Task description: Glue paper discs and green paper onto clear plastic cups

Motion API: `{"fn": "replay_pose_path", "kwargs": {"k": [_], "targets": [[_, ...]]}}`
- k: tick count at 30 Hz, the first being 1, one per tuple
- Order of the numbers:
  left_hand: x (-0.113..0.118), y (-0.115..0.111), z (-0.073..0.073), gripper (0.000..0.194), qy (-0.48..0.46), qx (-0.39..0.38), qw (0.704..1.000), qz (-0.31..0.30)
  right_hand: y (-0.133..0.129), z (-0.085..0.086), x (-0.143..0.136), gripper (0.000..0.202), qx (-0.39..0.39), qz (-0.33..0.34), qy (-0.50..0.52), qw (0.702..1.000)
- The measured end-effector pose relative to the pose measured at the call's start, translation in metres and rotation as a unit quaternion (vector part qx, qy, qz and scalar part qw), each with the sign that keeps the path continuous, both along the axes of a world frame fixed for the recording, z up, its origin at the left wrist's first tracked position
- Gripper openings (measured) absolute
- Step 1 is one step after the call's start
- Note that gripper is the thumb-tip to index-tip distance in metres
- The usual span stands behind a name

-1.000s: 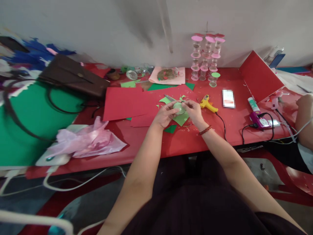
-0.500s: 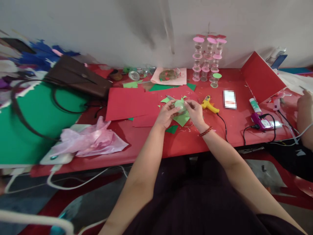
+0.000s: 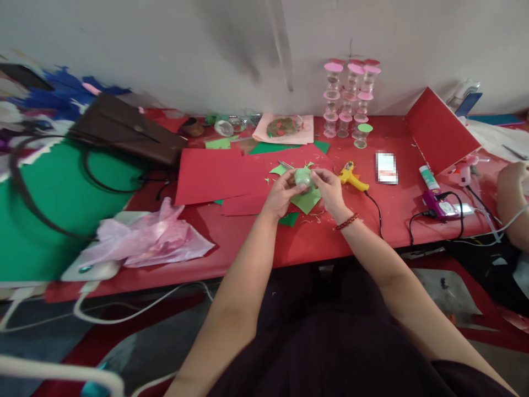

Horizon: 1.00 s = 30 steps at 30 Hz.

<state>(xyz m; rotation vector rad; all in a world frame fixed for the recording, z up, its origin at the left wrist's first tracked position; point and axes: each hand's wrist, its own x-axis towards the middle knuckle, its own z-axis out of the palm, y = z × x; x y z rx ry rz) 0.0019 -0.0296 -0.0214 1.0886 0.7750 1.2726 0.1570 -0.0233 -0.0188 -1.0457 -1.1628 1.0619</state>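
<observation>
Between my two hands is a small clear plastic cup [image 3: 303, 179] with light green paper showing at it. My left hand [image 3: 281, 194] is closed on its left side, thumb along the near edge. The fingertips of my right hand [image 3: 329, 190] pinch its right edge. Directly below lie a light green paper sheet [image 3: 306, 203] and a dark green scrap [image 3: 289, 219]. The tips of scissors [image 3: 284, 164] poke out just beyond my left hand. Right of my right hand lies a yellow glue gun [image 3: 352, 176] with a black cord.
Red paper sheets [image 3: 210, 175] lie to the left, near a brown bag [image 3: 132, 129] and a pink plastic bag [image 3: 157, 234]. Stacked clear cups with pink discs [image 3: 345, 99] stand by the wall. A purple power adapter [image 3: 442, 205] and another person's arm [image 3: 512, 204] are at the right.
The cup has tilted slightly in my hands, so its green face shows differently. At the right, the other person's hand has shifted a little downward. The view has drifted slightly.
</observation>
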Motion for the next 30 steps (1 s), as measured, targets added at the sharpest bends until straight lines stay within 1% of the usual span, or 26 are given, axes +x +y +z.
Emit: {"fn": "replay_pose_path", "kwargs": {"k": [3, 6, 8, 10, 12, 14, 16, 19, 22, 24, 26, 28, 30], "targets": [[-0.0025, 0.0001, 0.0007, 0.062, 0.016, -0.009, 1.000, -0.012, -0.0008, 0.0019, -0.0010, 0.027, -0.005, 0.024, -0.001, 1.000], [-0.0039, -0.0011, 0.0027, 0.066, 0.019, -0.010, 0.999, -0.030, -0.0017, 0.0023, -0.0005, 0.029, 0.015, 0.033, -0.017, 0.999], [-0.0042, -0.0002, 0.0023, 0.068, 0.012, -0.002, 1.000, -0.016, -0.0016, 0.0016, -0.0001, 0.030, 0.025, 0.022, -0.019, 0.999], [-0.0050, 0.0022, 0.0007, 0.062, 0.001, 0.006, 1.000, 0.012, -0.0008, 0.0006, -0.0001, 0.031, 0.019, 0.017, -0.007, 1.000], [-0.0067, 0.0046, -0.0003, 0.053, -0.014, 0.008, 0.999, 0.037, 0.0001, -0.0001, -0.0006, 0.031, -0.003, 0.034, -0.002, 0.999], [-0.0083, 0.0052, 0.0006, 0.050, -0.029, 0.000, 0.998, 0.047, 0.0004, -0.0002, -0.0014, 0.031, -0.023, 0.060, -0.012, 0.998], [-0.0088, 0.0037, 0.0030, 0.050, -0.033, -0.011, 0.999, 0.037, 0.0000, 0.0004, -0.0020, 0.031, -0.025, 0.066, -0.032, 0.997], [-0.0073, 0.0003, 0.0062, 0.054, -0.037, -0.016, 0.999, 0.011, -0.0012, 0.0018, -0.0023, 0.030, -0.009, 0.039, -0.046, 0.998], [-0.0066, -0.0004, 0.0063, 0.055, -0.044, -0.011, 0.999, 0.012, -0.0022, 0.0025, -0.0022, 0.031, -0.003, 0.034, -0.037, 0.999], [-0.0081, 0.0004, 0.0054, 0.052, -0.030, -0.013, 0.999, 0.007, -0.0025, 0.0022, -0.0019, 0.035, 0.000, 0.040, -0.037, 0.999], [-0.0097, 0.0008, 0.0050, 0.052, -0.003, -0.024, 1.000, -0.013, -0.0024, 0.0014, -0.0015, 0.038, 0.003, 0.040, -0.049, 0.998], [-0.0098, 0.0000, 0.0052, 0.055, 0.014, -0.032, 0.999, -0.026, -0.0021, 0.0003, -0.0011, 0.038, 0.005, 0.029, -0.070, 0.997], [-0.0076, -0.0016, 0.0055, 0.060, 0.012, -0.028, 0.999, -0.026, -0.0018, -0.0007, -0.0008, 0.036, 0.010, 0.009, -0.082, 0.997]]}}
